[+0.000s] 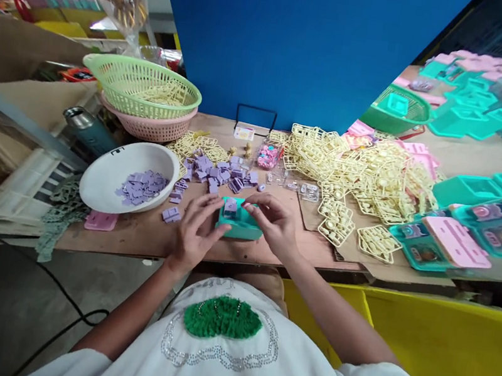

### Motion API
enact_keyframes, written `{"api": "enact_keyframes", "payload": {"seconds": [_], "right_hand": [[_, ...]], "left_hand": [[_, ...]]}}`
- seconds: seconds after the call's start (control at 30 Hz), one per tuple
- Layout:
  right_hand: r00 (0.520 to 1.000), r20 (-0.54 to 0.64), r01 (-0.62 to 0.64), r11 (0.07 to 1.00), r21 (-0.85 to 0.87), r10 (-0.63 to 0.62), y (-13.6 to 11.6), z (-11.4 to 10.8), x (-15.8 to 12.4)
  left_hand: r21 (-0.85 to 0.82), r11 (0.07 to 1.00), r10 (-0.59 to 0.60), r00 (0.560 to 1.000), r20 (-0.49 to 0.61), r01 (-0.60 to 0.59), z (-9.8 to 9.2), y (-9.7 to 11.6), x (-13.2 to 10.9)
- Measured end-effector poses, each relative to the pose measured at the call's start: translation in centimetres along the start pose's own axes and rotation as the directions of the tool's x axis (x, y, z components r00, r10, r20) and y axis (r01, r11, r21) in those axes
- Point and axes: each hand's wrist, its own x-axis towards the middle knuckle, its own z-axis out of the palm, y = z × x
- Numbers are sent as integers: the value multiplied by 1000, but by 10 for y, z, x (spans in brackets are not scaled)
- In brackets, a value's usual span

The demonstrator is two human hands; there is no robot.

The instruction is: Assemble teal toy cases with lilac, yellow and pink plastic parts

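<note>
A small teal plastic box (246, 232) sits near the front edge of the table, between my two hands. Inside its left part is a small purple plastic piece (230, 206). My left hand (196, 233) is curled round the box's left side, with the thumb at its front. Over the right part of the box, my right hand (276, 222) has thumb and index finger pinched together; whatever is between them is too small to make out. Loose purple pieces (219, 173) lie in a heap just behind the box.
At left stand a white bowl (99, 183) of purple pieces, stacked green (107, 73) and pink baskets, and a bottle (91, 131). Cream sprue frames (377, 176) pile up at right, beside teal-and-pink boxes (456, 243). A blue panel (284, 41) rises behind.
</note>
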Motion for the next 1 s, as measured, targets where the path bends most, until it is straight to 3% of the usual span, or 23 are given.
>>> {"api": "enact_keyframes", "payload": {"seconds": [0.1, 0.23, 0.33, 0.47, 0.57, 0.7, 0.77, 1.0], "right_hand": [[976, -7, -206, 937, 282, 217, -13, 10, -4], [953, 73, -296, 859, 418, 293, -23, 20, -12], [974, 11, -217, 916, 338, 226, -23, 25, -16], [992, -127, 8, 987, 159, 12, -21, 28, -18], [990, -105, 95, 994, 52, -89, -22, 26, -19], [993, -16, 118, 993, 20, -118, -25, 21, -17], [992, 14, 128, 992, 14, -128, -26, 19, -16], [998, 59, 21, 999, 34, -23, -28, 22, -18]], "left_hand": [[-229, 951, -218, 976, -13, 209, -5, 24, 12], [-512, 757, -410, 905, 113, 407, 2, 39, 22], [-615, 636, -498, 856, 135, 467, 10, 42, 19], [-715, 480, -585, 793, 171, 508, 16, 44, 16], [-753, 376, -619, 751, 231, 541, 14, 44, 18], [-752, 251, -628, 694, 353, 610, 8, 42, 21], [-755, 239, -639, 685, 351, 610, 8, 40, 20], [-758, 368, -636, 740, 217, 539, 14, 40, 13]]}}
